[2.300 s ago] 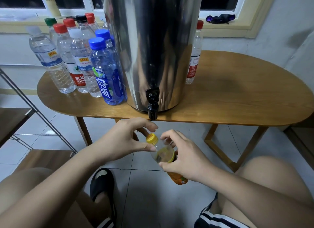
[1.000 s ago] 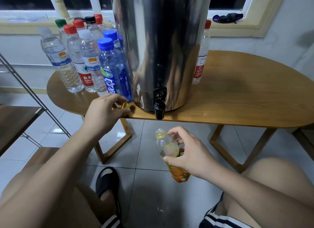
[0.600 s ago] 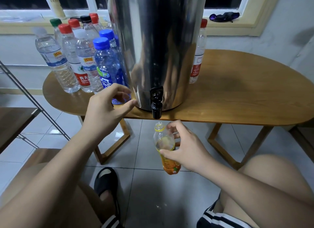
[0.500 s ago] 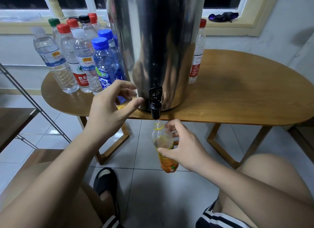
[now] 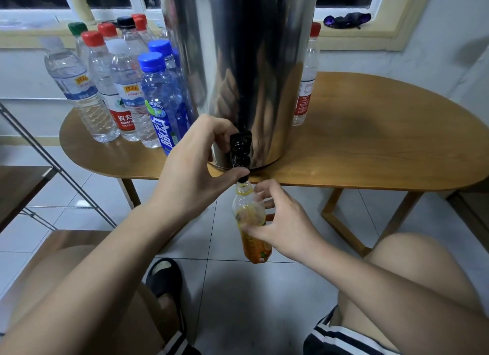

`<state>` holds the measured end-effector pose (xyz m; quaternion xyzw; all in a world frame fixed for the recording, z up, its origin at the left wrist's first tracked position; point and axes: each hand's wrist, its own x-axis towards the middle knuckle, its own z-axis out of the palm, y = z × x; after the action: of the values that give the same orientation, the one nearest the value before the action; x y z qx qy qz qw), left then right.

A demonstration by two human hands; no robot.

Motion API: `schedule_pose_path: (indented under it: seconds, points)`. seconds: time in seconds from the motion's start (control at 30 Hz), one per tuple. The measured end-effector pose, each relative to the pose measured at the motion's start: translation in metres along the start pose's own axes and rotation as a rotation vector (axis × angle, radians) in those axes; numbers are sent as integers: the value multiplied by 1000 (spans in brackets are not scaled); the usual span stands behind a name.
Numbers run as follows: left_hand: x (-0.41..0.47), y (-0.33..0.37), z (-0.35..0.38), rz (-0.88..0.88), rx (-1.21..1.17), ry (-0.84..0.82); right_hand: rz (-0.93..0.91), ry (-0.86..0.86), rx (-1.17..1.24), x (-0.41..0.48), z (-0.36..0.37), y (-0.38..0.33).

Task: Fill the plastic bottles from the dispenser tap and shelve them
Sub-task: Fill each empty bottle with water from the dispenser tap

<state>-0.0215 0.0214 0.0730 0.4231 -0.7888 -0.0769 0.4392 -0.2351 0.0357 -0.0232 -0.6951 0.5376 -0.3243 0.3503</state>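
A tall steel dispenser [image 5: 248,71] stands at the front edge of the wooden table [image 5: 370,148]. Its black tap [image 5: 240,153] hangs over the edge. My left hand [image 5: 195,166] grips the tap, fingers behind it and thumb under the spout. My right hand [image 5: 280,222] holds an uncapped orange-labelled plastic bottle [image 5: 252,227] upright, its mouth right under the spout. The yellow cap is hidden from view.
Several capped water bottles [image 5: 127,90] cluster on the table's left end, two of them blue. One red-capped bottle [image 5: 307,74] stands right of the dispenser. A metal-framed wooden shelf [image 5: 23,182] sits at the left. My knees and a black sandal [image 5: 164,278] are below.
My left hand unscrewed the yellow cap, set it down on the table by the dispenser, then moved right onto the tap. My right hand raised the open bottle up under the spout.
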Motion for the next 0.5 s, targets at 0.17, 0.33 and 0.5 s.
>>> schedule_pose_path:
  seconds: [0.17, 0.33, 0.5]
  points:
    - [0, 4, 2, -25, -45, -18, 4, -9, -11, 0, 1, 1]
    - [-1, 5, 4, -10, -26, -4, 11, -19, -19, -1, 2, 0]
    - [-2, 2, 6, 24, -2, -7, 24, -35, -15, 0, 3, 0]
